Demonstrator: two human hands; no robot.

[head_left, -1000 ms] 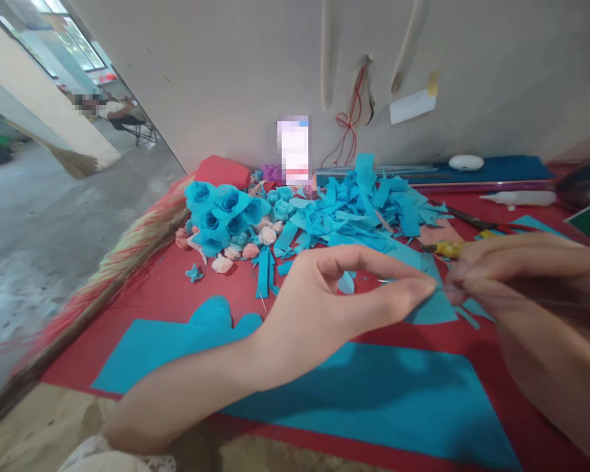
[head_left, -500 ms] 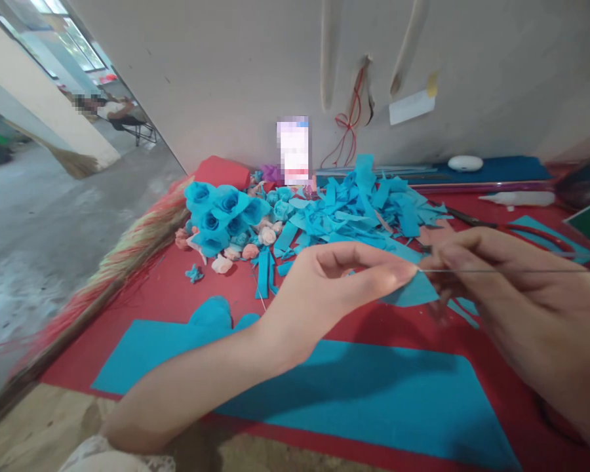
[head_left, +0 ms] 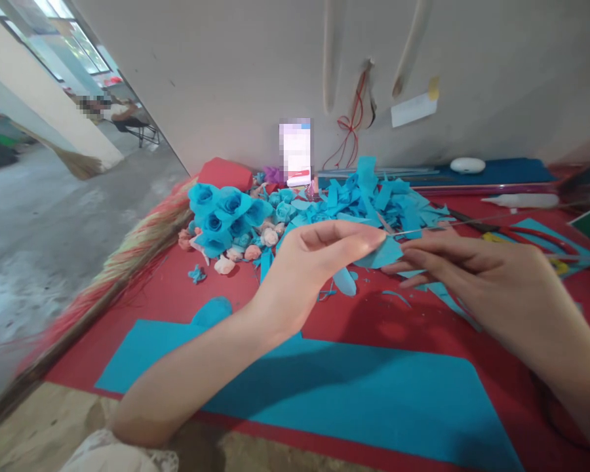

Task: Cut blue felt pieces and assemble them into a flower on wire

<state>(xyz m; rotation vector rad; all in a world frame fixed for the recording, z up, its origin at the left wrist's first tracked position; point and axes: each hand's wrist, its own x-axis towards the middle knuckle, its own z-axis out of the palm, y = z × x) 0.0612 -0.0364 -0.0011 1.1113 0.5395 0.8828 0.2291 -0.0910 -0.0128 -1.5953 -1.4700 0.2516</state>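
Two things are handled at once: a thin wire point(head_left: 432, 229) and a small blue paper piece point(head_left: 384, 253), both held up past the far edge of the big blue sheet point(head_left: 373, 393). By the L hand point(head_left: 324, 259), w/ its forearm laid across above the sheet, the wire's near end is pinched btwn thumb & forefinger, w/ the paper piece hung at the same pinch. By the R hand point(head_left: 491, 278), past the sheet's far R part, the paper's R edge is met or nearly met; whether anything is gripped there can't be told, b/c the fingertips are partly hidden. The wire is run off rightwards, over the R hand.

Step in hand, as judged: wire end is being set against the paper. For next move, prob. a firm L pinch is called for so the wire isn't slipped, plus a light R touch, since thin paper may be creased or torn.

Beyond the sheet, blue scraps point(head_left: 398, 196) are heaped behind the hands; blue flowers point(head_left: 216, 223) are bunched past its far L part, w/ small pink flowers point(head_left: 252, 252) set beside. Scissors point(head_left: 545, 237) are left past its far R corner.
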